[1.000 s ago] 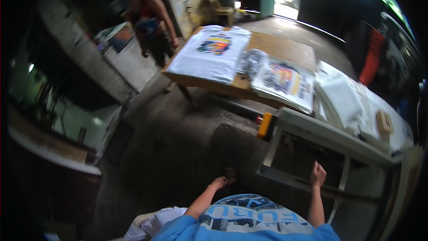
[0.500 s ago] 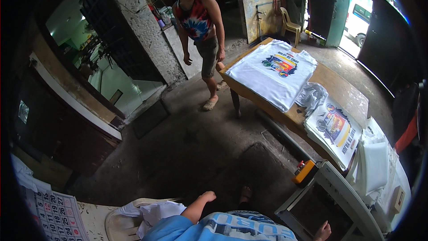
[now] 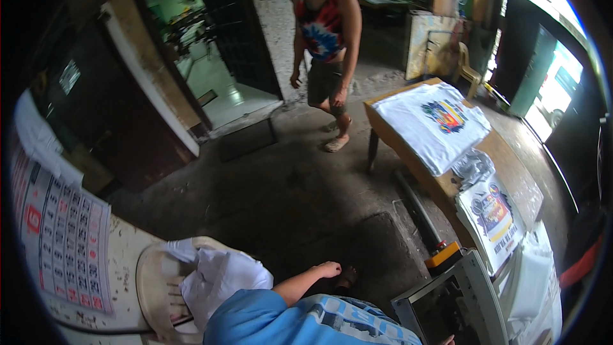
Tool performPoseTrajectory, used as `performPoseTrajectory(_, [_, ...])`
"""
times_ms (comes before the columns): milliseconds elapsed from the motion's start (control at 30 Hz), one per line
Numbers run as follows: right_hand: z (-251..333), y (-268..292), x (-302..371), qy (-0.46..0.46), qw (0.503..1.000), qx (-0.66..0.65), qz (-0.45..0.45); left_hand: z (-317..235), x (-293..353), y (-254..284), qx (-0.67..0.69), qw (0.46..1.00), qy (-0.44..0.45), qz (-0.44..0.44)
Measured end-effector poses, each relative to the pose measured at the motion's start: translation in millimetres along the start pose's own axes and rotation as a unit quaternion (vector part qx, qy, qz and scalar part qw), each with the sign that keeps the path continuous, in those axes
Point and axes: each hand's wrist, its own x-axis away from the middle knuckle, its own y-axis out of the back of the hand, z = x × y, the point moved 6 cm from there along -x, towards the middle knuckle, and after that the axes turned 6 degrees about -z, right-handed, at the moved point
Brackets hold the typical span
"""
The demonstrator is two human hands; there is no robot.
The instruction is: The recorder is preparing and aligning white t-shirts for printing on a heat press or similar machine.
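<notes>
My left hand hangs in front of me above the dark floor, its fingers loosely curled with nothing visible in them. Of my right hand, only a small part of the fingers shows at the lower edge, beside a grey metal frame; whether it holds anything is hidden. A bundle of white cloth lies on a beige plastic chair, close to my left arm. The orange-yellow control box with a red button sits on top of the metal frame.
A wooden table on the right bears a printed white T-shirt, a stack of printed white sheets or shirts and crumpled cloth. A person stands past its far-left corner. A calendar hangs left; an open doorway lies beyond.
My view has swung left, so table and person appear further right. My left hand stays raised in front of me; my right hand has mostly dropped out at the lower edge.
</notes>
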Motion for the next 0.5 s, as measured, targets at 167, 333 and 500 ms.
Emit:
performPoseTrajectory(167, [1,5,5,0.035,0.997,-0.041,-0.061,80,76,-41,-0.038,0.987,0.152,0.016])
performPoseTrajectory(333, [-15,-9,-10,0.100,0.994,0.000,-0.041,143,163,-76,-0.016,0.960,0.278,0.001])
performPoseTrajectory(500, [-2,-5,-2,0.138,0.989,-0.003,-0.053,160,207,-125,0.054,0.959,0.274,-0.045])
